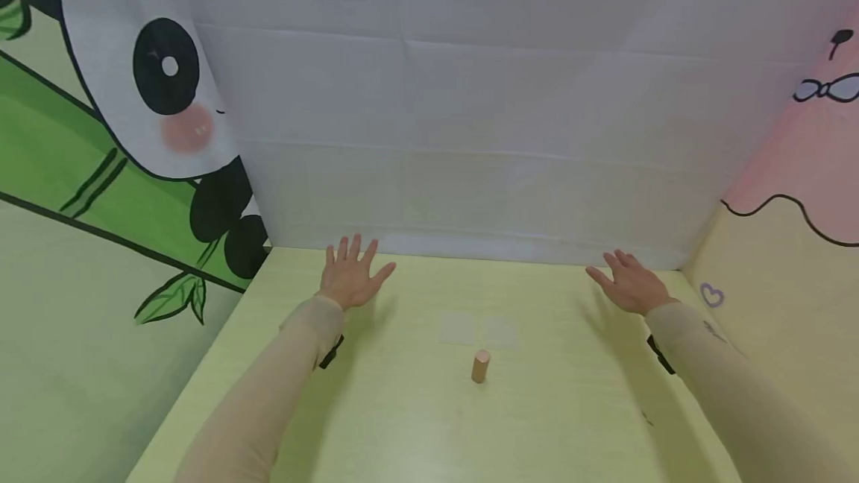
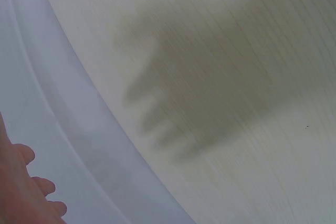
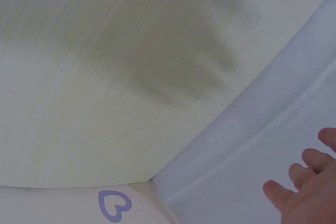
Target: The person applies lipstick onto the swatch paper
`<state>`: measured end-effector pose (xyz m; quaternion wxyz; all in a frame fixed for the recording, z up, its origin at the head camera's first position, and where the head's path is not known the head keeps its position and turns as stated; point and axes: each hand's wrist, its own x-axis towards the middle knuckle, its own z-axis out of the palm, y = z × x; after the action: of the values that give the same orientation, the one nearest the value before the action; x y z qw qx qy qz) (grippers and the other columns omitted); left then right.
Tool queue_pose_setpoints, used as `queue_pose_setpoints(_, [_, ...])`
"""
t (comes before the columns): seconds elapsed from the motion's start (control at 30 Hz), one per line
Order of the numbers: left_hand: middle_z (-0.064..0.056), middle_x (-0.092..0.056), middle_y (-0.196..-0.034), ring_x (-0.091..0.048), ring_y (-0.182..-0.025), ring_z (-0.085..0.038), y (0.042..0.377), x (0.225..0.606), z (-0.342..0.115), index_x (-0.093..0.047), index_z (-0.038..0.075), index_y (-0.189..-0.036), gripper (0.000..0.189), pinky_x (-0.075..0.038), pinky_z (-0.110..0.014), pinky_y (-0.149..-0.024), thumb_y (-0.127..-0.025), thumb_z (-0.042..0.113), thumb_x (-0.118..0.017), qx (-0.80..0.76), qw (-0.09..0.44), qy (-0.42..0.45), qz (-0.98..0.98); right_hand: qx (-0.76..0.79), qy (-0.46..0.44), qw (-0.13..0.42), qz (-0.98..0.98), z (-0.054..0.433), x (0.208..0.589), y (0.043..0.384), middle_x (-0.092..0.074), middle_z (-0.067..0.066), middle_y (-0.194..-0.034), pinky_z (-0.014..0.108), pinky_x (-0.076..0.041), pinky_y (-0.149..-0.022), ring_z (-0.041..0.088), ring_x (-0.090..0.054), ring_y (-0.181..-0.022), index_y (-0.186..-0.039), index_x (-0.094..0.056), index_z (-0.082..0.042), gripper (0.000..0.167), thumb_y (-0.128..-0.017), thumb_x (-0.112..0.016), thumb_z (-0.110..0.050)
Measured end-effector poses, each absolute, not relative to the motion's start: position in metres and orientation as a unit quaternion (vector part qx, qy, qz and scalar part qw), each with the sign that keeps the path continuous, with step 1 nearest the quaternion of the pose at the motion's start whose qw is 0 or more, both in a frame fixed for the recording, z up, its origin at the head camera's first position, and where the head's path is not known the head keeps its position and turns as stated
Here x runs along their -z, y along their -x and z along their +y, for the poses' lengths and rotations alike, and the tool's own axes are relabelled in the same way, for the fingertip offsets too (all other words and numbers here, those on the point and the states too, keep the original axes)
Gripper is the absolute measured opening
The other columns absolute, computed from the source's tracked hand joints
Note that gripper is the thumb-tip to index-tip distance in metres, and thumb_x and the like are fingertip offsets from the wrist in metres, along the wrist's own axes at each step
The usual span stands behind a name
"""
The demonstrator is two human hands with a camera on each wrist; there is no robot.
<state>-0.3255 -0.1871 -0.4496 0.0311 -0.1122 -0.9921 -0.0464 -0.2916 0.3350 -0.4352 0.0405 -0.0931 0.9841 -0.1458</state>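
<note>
"What's nearest?"

"A wooden cylinder (image 1: 480, 367), standing on the worktop (image 1: 403, 408), lower centre of the head view; two pale squares (image 1: 458, 327) just beyond."

"And the hands?"

"Left hand (image 1: 352, 276), left of centre, and right hand (image 1: 632, 286), right of centre (both raised above the worktop): fingers extended, holding nothing. A white sheet (image 1: 483, 103) rises behind."

Free room surrounds 1 cylinder (image 1: 480, 367); a white wall (image 1: 496, 103) blocks the back.
</note>
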Motion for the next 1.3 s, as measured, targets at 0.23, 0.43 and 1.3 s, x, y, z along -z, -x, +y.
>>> queue_pose_setpoints(0.23, [-0.023, -0.010, -0.155, -0.001, -0.140, -0.044, 0.320, 0.446, -0.181, -0.020, 0.015, -0.153, 0.083, 0.006, -0.061, -0.105, -0.092, 0.071, -0.020, 0.058, 0.030, 0.114, -0.991, 0.143, 0.098, 0.034, 0.984, 0.334, 0.437, 0.290, -0.016, 0.036, -0.147, 0.064, -0.017, -0.103, 0.051, -0.011, -0.135, -0.146, -0.025, 0.009, 0.082, -0.099, -0.028, -0.058])
queue_pose_setpoints(0.43, [-0.022, -0.010, -0.155, -0.001, -0.140, -0.044, 0.317, 0.448, -0.177, -0.021, 0.017, -0.153, 0.081, 0.004, -0.061, -0.106, -0.093, 0.070, -0.022, 0.053, 0.025, 0.118, -0.991, 0.138, 0.101, 0.041, 0.984, 0.336, 0.441, 0.293, -0.015, 0.035, -0.148, 0.065, -0.017, -0.102, 0.051, -0.010, -0.135, -0.147, -0.023, 0.008, 0.085, -0.098, -0.026, -0.061])
queue_pose_setpoints(1.3, [-0.020, -0.010, -0.155, -0.007, -0.139, -0.043, 0.306, 0.473, -0.148, -0.024, 0.019, -0.153, 0.083, 0.001, -0.062, -0.106, -0.090, 0.073, -0.026, 0.105, 0.011, 0.149, -0.983, 0.211, 0.126, 0.046, 0.968, 0.301, 0.460, 0.270, -0.026, 0.030, -0.147, 0.060, -0.019, -0.104, 0.047, -0.022, -0.134, -0.148, -0.024, 0.005, 0.080, -0.099, -0.027, -0.058])
